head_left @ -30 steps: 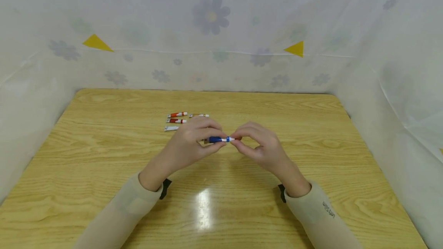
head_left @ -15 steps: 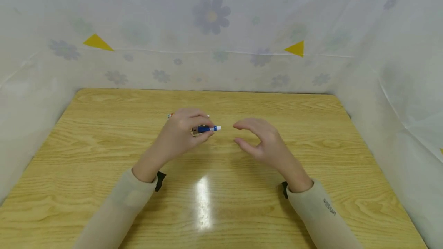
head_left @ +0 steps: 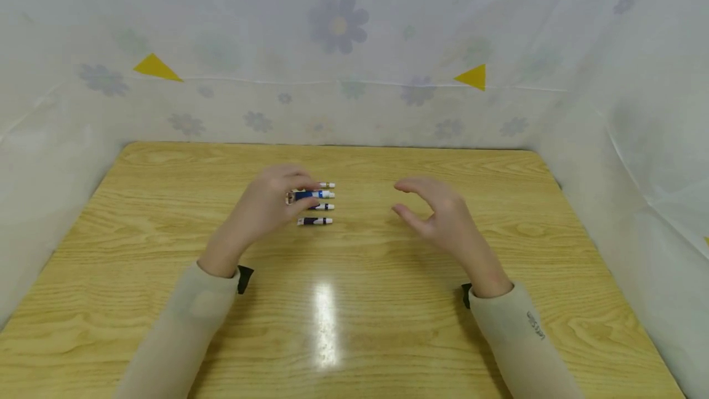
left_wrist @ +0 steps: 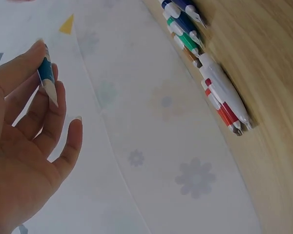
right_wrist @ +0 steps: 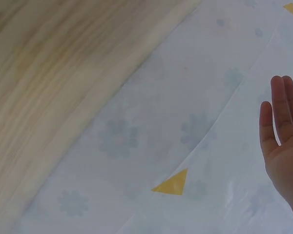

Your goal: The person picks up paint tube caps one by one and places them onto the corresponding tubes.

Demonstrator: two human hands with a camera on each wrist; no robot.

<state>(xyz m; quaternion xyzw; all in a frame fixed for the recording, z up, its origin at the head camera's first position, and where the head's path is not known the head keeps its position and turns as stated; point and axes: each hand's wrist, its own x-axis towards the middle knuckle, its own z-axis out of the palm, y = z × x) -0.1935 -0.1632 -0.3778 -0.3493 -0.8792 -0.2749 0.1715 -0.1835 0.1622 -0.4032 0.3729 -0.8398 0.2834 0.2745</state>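
3 cameras: 1 on your head, 1 on each wrist.

Your head view looks forward and down from above at the wooden table [head_left: 498, 226], both hands and the flowered sheet [head_left: 338, 23] behind. Your left wrist view sits close behind your left hand [left_wrist: 27, 161], tilted, facing the row of pens [left_wrist: 205, 68] and that sheet. Your right wrist view, also close and tilted, shares the table edge, the sheet and a yellow triangle [right_wrist: 173, 184].

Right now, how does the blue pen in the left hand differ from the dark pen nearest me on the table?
The blue pen is pinched in the left hand; the dark pen lies free on the table. One has a blue barrel, the other a dark one. Both are short, white-tipped and lie crosswise.
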